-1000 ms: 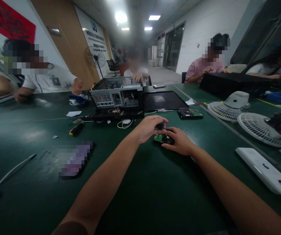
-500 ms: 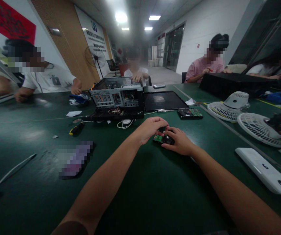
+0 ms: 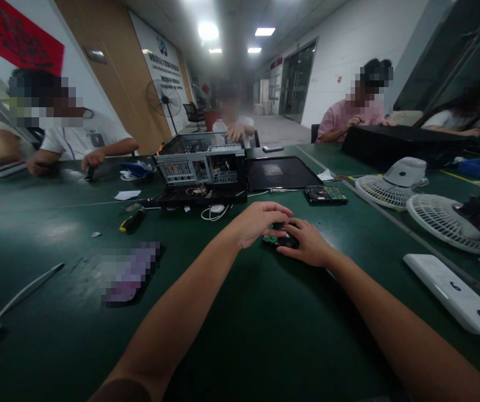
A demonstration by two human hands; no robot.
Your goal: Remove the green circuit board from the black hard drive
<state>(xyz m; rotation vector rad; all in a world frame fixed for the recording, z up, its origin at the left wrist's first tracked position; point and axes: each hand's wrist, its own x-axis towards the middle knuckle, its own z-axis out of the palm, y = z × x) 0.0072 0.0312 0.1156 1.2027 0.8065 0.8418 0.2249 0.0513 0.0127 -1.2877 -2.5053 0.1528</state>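
Middle of the frame: a hard drive (image 3: 270, 240) with green circuit board showing lies on the desk (image 3: 231, 312), largely hidden under two bare hands. Work on it looks under way, not finished; board appears in place on the drive, and no loose screw can be made out near it, though the hands cover much. A second drive (image 3: 326, 195) lies right of centre, board side up, apart from both hands; no sign of work on it. Beyond, at upper centre, an opened computer case (image 3: 202, 167) with its inside exposed; a black panel (image 3: 279, 173) lies flat just beside it, so opening the case seems done. Left hand (image 3: 264, 222): raised over the drive's far left part, wrist bent, fingers curled, thumb side near the fingertips. Something dark shows beneath the fingers; cannot tell whether it is pinched or merely behind, so grip uncertain. Right hand (image 3: 308, 241): clamped low over the drive's right end, thumb on the near side, fingers bent across the far side, apparently steadying it. Fingertips of the two hands come very close, contact unclear. Left of centre, a yellow-and-black screwdriver (image 3: 132, 221) lies near the case, away from both hands. Upper left, a co-worker's hand (image 3: 93, 160) holds a small dark object.
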